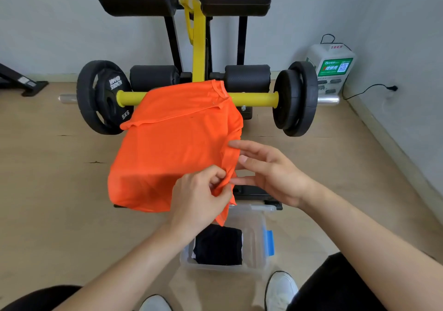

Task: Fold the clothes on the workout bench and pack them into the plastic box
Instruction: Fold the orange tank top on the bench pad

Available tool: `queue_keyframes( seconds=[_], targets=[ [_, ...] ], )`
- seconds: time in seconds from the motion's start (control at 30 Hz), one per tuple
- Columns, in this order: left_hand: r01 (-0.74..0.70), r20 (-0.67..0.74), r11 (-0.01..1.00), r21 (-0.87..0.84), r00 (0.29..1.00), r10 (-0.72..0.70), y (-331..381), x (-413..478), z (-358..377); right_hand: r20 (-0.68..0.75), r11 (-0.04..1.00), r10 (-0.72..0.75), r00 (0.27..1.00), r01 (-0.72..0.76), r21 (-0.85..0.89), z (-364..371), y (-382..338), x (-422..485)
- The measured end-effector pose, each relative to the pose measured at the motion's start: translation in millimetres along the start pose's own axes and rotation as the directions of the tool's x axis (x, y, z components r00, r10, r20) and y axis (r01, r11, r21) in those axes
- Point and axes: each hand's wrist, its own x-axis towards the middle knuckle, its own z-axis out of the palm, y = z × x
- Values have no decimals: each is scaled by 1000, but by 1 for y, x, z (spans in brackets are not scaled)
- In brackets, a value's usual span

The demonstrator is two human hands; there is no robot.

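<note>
An orange T-shirt [172,147] lies spread over the workout bench [254,192], its collar toward the yellow bar. My left hand [201,198] pinches the shirt's near right edge between thumb and fingers. My right hand [268,171] hovers just right of that edge with fingers spread, fingertips touching the fabric. A clear plastic box [257,229] stands on the floor below the bench's near end, between my feet. A folded black garment [219,246] lies inside it. Most of the bench pad is hidden under the shirt.
The yellow bar [254,98] carries black weight plates on the left [103,97] and the right [296,98]. Black roller pads stand behind it. A white charging station [332,67] sits by the right wall. My white shoes [280,289] are near the box.
</note>
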Motion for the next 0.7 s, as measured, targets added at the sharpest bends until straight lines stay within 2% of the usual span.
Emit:
queue_keyframes(
  seconds=[0.07,0.2,0.27,0.33,0.4,0.5,0.57,0.63,0.7],
  targets=[
    [30,19,999,-33,999,-29,-4,0,-5,-26,1000,-5,1000,5,-17,-3,0,0],
    [178,112,976,-129,980,-164,-17,6,-20,-102,998,-13,995,6,-68,-10,0,1],
    [247,141,939,-240,966,-218,-23,10,-26,-116,995,-6,993,-6,-99,-13,-1,2],
    [300,154,867,-398,953,-260,-24,15,-31,-131,971,-19,991,-13,-239,-15,-1,2],
    [312,179,810,-497,950,-256,-23,19,-35,-146,869,-90,985,6,-495,-17,1,2],
    [294,245,781,-550,952,-185,-19,22,-39,-136,625,-226,965,37,-780,-18,5,6],
    [245,273,797,-552,956,-105,-16,22,-40,-86,534,-323,942,106,-839,-13,4,8],
    [197,301,813,-547,953,-28,-12,22,-40,37,475,-386,922,233,-849,-5,1,10],
    [170,304,817,-551,953,6,-9,23,-40,116,513,-369,922,306,-802,5,-1,11]
  ],
)
